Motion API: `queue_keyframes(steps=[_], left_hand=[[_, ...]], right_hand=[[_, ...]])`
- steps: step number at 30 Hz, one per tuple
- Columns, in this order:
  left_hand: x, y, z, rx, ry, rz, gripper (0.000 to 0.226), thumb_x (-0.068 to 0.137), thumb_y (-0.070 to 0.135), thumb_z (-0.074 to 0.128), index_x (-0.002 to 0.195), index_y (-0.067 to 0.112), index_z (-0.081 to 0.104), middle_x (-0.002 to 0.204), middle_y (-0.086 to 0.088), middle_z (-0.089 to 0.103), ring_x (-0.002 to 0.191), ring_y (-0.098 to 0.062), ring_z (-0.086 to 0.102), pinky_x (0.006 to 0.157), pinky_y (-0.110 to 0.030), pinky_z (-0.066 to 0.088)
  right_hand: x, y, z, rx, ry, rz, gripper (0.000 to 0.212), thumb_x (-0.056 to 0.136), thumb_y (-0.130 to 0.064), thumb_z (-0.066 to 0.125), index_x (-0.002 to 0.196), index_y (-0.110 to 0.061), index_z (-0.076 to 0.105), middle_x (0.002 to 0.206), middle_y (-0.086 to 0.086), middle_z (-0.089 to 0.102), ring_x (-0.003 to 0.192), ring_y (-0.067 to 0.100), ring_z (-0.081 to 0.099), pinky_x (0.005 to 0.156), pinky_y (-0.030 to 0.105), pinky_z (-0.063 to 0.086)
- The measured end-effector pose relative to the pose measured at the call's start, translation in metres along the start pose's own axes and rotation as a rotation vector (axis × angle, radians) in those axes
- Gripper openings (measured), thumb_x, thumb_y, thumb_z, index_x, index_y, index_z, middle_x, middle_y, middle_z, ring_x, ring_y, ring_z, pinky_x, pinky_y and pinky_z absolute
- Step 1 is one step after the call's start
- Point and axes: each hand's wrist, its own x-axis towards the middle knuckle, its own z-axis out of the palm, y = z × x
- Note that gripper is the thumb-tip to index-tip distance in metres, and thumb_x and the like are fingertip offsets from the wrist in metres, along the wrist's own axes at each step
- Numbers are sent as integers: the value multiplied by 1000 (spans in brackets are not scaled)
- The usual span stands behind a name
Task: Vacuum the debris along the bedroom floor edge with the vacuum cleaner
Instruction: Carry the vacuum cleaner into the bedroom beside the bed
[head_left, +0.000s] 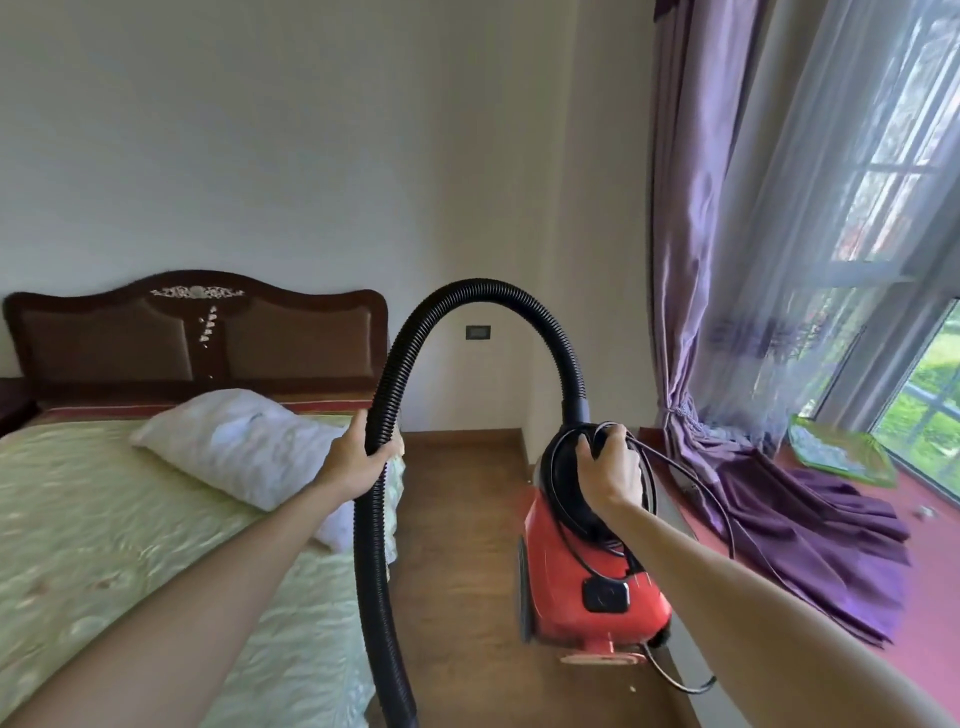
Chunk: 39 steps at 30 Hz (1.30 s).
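- From the head view we are counting one red vacuum cleaner (587, 571), one black ribbed hose (483, 290), one black cord (693, 486) and two bare hands.
- We are also counting one bed (104, 530), one pillow (234, 447), one dark headboard (192, 338) and one purple curtain (727, 270).
- The vacuum cleaner's long axis is running steeply up and down the picture. Its hose end is pointing up and away from us, and its rear, with a black button, is pointing down toward us.
- It is hanging directly under the right hand (613, 470), over the wooden floor (457, 545) between the bed and the window ledge. We cannot tell whether it is touching the floor.
- The right hand is gripping the black top handle, with its fingers curled round it and over loops of the cord.
- The hose is rising from beside the right hand, arching over to the left, and dropping out of the bottom edge of the picture.
- The left hand (358, 460) is wrapping its fingers and thumb round the descending part of the hose, well to the left of the body.
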Motion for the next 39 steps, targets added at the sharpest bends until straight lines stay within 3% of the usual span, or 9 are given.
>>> queue_keyframes(steps=[3, 9, 14, 23, 26, 29, 39], left_hand=[[24, -5, 4, -2, -17, -1, 18, 95, 24, 57, 107, 21, 43, 84, 1, 60, 76, -19, 61, 62, -31, 45], [94, -21, 16, -24, -68, 32, 30, 96, 25, 57, 122, 22, 43, 99, -1, 62, 87, -19, 63, 74, -37, 52], [171, -31, 30, 4, -122, 78, 29, 96, 25, 59, 120, 17, 44, 102, -4, 62, 87, -23, 62, 70, -35, 49], [286, -33, 73, 46, -319, 163, 36, 96, 30, 59, 126, 20, 42, 109, -4, 62, 94, -28, 61, 82, -40, 52], [303, -21, 99, 38, -380, 205, 40, 96, 27, 59, 131, 18, 41, 111, -5, 60, 93, -27, 59, 77, -34, 46], [316, -7, 126, 21, -439, 242, 42, 96, 27, 58, 133, 18, 41, 114, -6, 61, 97, -28, 60, 82, -38, 49], [320, 50, 234, 118, -612, 346, 53, 95, 32, 59, 140, 22, 34, 114, -6, 64, 97, -31, 63, 81, -35, 49]], right_hand=[[16, -2, 12, -18, 2, 1, 28, 97, -35, 50, 110, -10, 43, 93, 17, 62, 80, 35, 59, 65, 35, 44], [56, -10, 39, -36, 39, 49, 28, 97, -34, 50, 110, -9, 45, 100, 19, 63, 91, 39, 62, 66, 34, 39], [97, -19, 69, -47, 96, 108, 27, 97, -34, 50, 107, -10, 43, 90, 14, 58, 90, 39, 62, 67, 36, 44], [152, -23, 98, -42, 259, 252, 29, 97, -35, 51, 109, -10, 45, 100, 20, 66, 92, 39, 63, 71, 38, 45], [158, -14, 95, -43, 299, 320, 31, 96, -36, 51, 110, -9, 46, 103, 22, 65, 95, 41, 63, 77, 41, 48], [161, 1, 88, -64, 344, 378, 32, 96, -37, 51, 108, -8, 46, 102, 24, 65, 95, 42, 63, 78, 43, 49], [154, 84, 45, -72, 458, 551, 28, 95, -37, 51, 102, -13, 39, 95, 21, 63, 86, 40, 63, 74, 43, 52]])
